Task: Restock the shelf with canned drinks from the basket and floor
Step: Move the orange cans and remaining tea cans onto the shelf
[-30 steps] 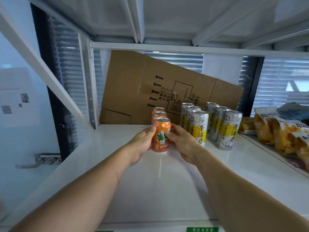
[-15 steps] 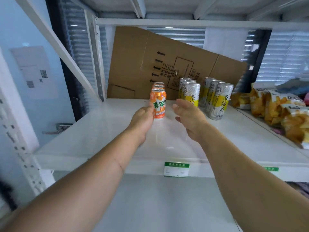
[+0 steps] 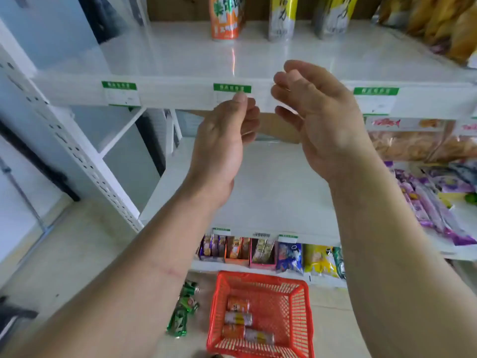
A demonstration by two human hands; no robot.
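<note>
Hands raised before white shelf (image 3: 180,60) edge, left hand (image 3: 222,140) and right hand (image 3: 322,117) loosely curled, empty, orange can (image 3: 225,19) on shelf, more cans in red basket (image 3: 296,319) on floor, green cans (image 3: 184,311) beside it

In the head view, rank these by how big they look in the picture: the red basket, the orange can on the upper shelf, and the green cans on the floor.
1. red basket, clearly largest.
2. green cans as a cluster, though farther from the camera.
3. orange can, cropped by the top edge; close to the cluster, so these two are unsure.

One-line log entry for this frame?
hands: left, right empty, off shelf | orange can placed | basket: four cans | floor: green cans
</note>
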